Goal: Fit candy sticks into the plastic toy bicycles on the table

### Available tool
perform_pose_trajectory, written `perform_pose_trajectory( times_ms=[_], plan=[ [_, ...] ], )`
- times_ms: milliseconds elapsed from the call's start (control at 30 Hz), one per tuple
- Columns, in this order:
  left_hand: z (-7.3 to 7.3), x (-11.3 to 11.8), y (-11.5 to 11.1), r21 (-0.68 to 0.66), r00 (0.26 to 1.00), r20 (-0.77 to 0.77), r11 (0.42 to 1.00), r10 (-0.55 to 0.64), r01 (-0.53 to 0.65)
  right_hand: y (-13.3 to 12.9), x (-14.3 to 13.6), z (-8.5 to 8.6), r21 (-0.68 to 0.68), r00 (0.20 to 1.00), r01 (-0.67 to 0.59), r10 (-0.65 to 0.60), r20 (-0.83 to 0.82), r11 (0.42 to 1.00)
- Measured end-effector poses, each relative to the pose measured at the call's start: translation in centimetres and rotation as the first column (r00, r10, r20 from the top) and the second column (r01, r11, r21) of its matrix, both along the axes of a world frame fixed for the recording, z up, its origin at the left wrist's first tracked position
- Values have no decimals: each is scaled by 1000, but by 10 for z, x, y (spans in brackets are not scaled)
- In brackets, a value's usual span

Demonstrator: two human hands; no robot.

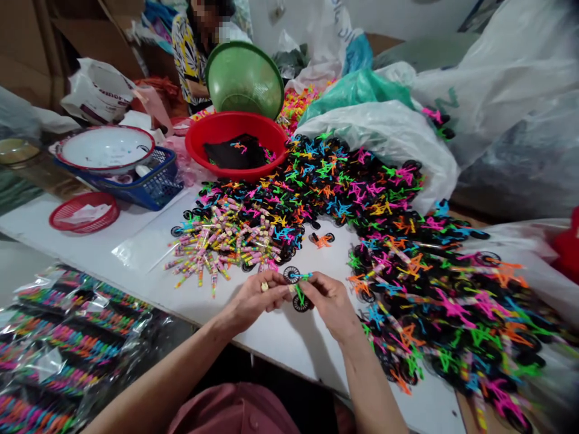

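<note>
Near the table's front edge, a small toy bicycle (pixel 300 298) with black wheels and green and blue parts is held between my two hands. My left hand (pixel 266 295) is closed, its thumb and fingers pinching at the bicycle's left side, with small pale pieces showing among the fingers. My right hand (pixel 329 299) pinches the bicycle's right side with thumb and forefinger. Just beyond lies an orange toy bicycle (pixel 322 240). A pile of patterned small tubes (pixel 221 238) spreads to the left, and a large heap of colourful toy bicycles (pixel 362 193) curves behind and to the right.
A red basin (pixel 192 147) stands at the back, with a green strainer (pixel 244 78) tilted above it near another person. A blue basket (pixel 165 184), an enamel basin (pixel 104 147) and a red basket (pixel 84 223) are at left. Packed plastic bags (pixel 67 337) lie lower left.
</note>
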State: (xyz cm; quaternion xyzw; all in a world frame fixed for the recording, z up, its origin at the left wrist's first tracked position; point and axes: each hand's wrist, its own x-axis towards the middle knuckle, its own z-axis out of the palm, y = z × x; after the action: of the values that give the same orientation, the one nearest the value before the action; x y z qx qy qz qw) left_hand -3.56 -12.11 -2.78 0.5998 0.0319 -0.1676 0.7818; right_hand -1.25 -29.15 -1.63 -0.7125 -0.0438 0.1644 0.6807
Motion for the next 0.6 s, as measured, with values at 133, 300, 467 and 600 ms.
perform_pose_trajectory(
  times_ms=[133,300,467,600],
  plan=[
    [2,0,2,-94,997,-37,994,-65,61,0,-1,1,117,994,-44,55,-94,992],
    [0,-2,2,-195,997,-64,980,-53,40,2,-5,1,153,991,-32,51,-121,988],
    [-6,-9,2,-185,992,-91,980,-84,66,4,-12,0,145,986,-57,78,-146,988],
    [-14,-18,-5,109,994,-41,989,101,-97,15,-23,-9,-203,998,48,-40,46,978]
  ],
)
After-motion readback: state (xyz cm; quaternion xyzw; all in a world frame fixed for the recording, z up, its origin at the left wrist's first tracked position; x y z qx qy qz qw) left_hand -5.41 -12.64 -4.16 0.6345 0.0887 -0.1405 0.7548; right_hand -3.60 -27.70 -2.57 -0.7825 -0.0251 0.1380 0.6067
